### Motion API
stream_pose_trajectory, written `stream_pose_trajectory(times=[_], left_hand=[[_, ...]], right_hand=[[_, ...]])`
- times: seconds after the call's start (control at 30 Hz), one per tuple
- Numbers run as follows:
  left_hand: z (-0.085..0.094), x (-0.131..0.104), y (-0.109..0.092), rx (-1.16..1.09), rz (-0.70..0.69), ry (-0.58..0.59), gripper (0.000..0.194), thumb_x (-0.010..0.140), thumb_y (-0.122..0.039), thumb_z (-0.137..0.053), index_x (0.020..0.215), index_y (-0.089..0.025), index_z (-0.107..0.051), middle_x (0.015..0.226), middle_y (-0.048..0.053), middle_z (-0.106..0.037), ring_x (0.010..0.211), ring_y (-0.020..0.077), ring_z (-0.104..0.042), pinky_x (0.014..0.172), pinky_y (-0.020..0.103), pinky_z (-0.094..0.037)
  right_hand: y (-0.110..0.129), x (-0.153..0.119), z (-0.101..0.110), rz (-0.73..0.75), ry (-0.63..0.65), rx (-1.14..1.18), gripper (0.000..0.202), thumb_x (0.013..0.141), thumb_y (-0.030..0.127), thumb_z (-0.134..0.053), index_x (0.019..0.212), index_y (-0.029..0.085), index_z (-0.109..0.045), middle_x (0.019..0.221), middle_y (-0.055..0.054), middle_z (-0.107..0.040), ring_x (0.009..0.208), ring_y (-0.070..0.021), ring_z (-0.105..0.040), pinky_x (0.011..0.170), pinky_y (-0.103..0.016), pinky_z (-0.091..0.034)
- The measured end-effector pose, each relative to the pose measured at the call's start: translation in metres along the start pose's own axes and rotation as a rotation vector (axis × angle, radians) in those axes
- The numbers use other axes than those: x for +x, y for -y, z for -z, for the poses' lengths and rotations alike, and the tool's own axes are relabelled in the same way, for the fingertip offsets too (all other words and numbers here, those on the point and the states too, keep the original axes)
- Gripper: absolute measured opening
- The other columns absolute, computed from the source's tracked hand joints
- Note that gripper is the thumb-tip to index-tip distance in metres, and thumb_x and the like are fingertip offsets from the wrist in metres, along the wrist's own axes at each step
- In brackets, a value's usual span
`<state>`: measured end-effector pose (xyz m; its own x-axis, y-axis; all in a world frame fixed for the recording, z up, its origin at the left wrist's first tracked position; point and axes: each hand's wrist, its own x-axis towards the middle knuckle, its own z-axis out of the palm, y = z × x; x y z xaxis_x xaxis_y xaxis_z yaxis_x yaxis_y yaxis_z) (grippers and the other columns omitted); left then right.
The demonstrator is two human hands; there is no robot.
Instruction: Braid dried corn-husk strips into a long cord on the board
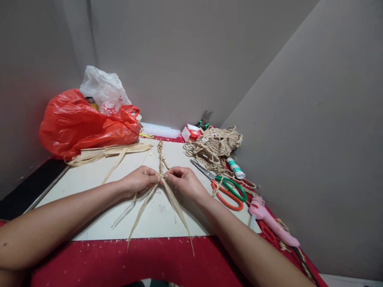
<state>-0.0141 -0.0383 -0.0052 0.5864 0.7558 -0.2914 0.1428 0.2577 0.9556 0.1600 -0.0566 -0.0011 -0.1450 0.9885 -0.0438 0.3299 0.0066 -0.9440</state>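
Note:
A braided straw cord [160, 153] runs from the far part of the white board down to my hands. My left hand [143, 179] pinches the cord's near end from the left. My right hand [183, 181] pinches the same end from the right, its fingertips almost touching the left ones. Loose flat strands [176, 203] of dried husk fan out below the fingers toward the board's front edge. How the strands cross between the fingertips is hidden.
Dried husk strips [115, 150] lie beside a red plastic bag [74, 123]. To the right are a heap of braided cord [220, 141], scissors [227, 187] with green and orange handles, a glue stick [236, 168] and a pink glue gun [272, 221]. Grey walls stand behind and right.

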Motion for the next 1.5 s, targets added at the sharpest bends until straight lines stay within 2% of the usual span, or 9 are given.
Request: stream_pose_trajectory(times=[0.13, 0.3, 0.47, 0.7, 0.97, 1.1, 1.3, 1.4, 1.5], left_hand=[[-0.002, 0.000, 0.001, 0.010, 0.001, 0.003, 0.015, 0.074, -0.029, -0.056, 0.069, -0.014, -0.058, 0.038, -0.010, -0.030, 0.032, 0.0040, -0.016, 0.037, 0.025, -0.006], [0.000, -0.001, 0.000, -0.042, 0.020, 0.047, 0.025, 0.073, -0.025, -0.054, 0.053, -0.018, -0.041, 0.040, -0.009, -0.027, 0.034, 0.0034, -0.017, 0.037, 0.024, -0.008], [0.006, 0.002, 0.002, -0.103, 0.075, 0.080, 0.025, 0.072, -0.022, -0.049, 0.053, -0.019, -0.034, 0.043, -0.008, -0.026, 0.036, 0.0033, -0.014, 0.038, 0.024, -0.005], [0.004, 0.002, -0.001, -0.165, 0.100, 0.068, 0.035, 0.077, -0.033, -0.053, 0.054, -0.019, -0.031, 0.044, -0.009, -0.024, 0.036, 0.0027, -0.013, 0.038, 0.023, -0.005], [0.005, 0.002, 0.001, -0.246, 0.138, 0.044, 0.029, 0.075, -0.030, -0.058, 0.057, -0.017, -0.040, 0.044, -0.010, -0.025, 0.036, 0.0018, -0.012, 0.037, 0.021, -0.005], [0.004, 0.002, 0.000, -0.250, 0.143, 0.028, 0.017, 0.075, -0.028, -0.058, 0.067, -0.014, -0.052, 0.043, -0.011, -0.025, 0.036, 0.0022, -0.012, 0.037, 0.020, -0.005], [0.001, 0.001, -0.003, -0.214, 0.111, -0.003, 0.017, 0.075, -0.027, -0.057, 0.064, -0.015, -0.051, 0.042, -0.010, -0.024, 0.036, 0.0030, -0.013, 0.037, 0.021, -0.006], [-0.001, 0.001, -0.003, -0.157, 0.070, -0.023, 0.022, 0.075, -0.025, -0.056, 0.058, -0.017, -0.045, 0.040, -0.009, -0.025, 0.035, 0.0036, -0.016, 0.036, 0.023, -0.008], [0.000, 0.001, -0.002, -0.107, 0.045, -0.018, 0.027, 0.075, -0.024, -0.055, 0.054, -0.018, -0.040, 0.040, -0.008, -0.027, 0.034, 0.0038, -0.018, 0.037, 0.024, -0.009]], right_hand=[[-0.004, -0.002, -0.006, 0.114, -0.091, -0.185, 0.015, 0.075, 0.026, -0.055, 0.066, 0.014, -0.061, 0.061, 0.000, -0.057, 0.057, -0.0115, -0.049, 0.058, -0.024, -0.037], [-0.001, -0.015, -0.016, 0.440, -0.234, -0.774, 0.017, 0.084, 0.022, -0.049, 0.077, 0.016, -0.063, 0.077, -0.005, -0.061, 0.071, -0.0148, -0.054, 0.065, -0.026, -0.036], [0.006, -0.025, -0.018, 0.547, -0.191, -1.101, 0.020, 0.087, 0.022, -0.048, 0.073, 0.017, -0.061, 0.075, -0.005, -0.058, 0.068, -0.0144, -0.050, 0.060, -0.026, -0.032], [0.005, -0.029, -0.020, 0.680, -0.153, -1.242, 0.018, 0.086, 0.017, -0.049, 0.077, 0.015, -0.063, 0.071, -0.005, -0.057, 0.064, -0.0147, -0.046, 0.059, -0.027, -0.030], [0.002, -0.032, -0.005, 0.622, -0.015, -0.970, 0.028, 0.091, 0.027, -0.043, 0.100, 0.016, -0.067, 0.085, -0.010, -0.064, 0.078, -0.0187, -0.056, 0.071, -0.030, -0.040], [-0.008, -0.022, 0.000, 0.516, -0.114, -0.665, 0.026, 0.091, 0.025, -0.043, 0.095, 0.017, -0.068, 0.086, -0.009, -0.067, 0.079, -0.0169, -0.060, 0.073, -0.028, -0.044], [-0.011, -0.018, -0.008, 0.495, -0.058, -0.591, 0.026, 0.089, 0.026, -0.046, 0.091, 0.014, -0.069, 0.084, -0.009, -0.067, 0.079, -0.0177, -0.059, 0.075, -0.030, -0.043], [-0.009, -0.020, -0.009, 0.342, -0.084, -0.371, 0.024, 0.086, 0.031, -0.052, 0.088, 0.015, -0.070, 0.085, -0.008, -0.069, 0.076, -0.0168, -0.060, 0.072, -0.029, -0.044], [-0.007, -0.019, -0.008, 0.096, 0.036, -0.084, 0.027, 0.078, 0.038, -0.062, 0.084, 0.012, -0.069, 0.076, -0.006, -0.068, 0.066, -0.0145, -0.058, 0.062, -0.026, -0.043]])
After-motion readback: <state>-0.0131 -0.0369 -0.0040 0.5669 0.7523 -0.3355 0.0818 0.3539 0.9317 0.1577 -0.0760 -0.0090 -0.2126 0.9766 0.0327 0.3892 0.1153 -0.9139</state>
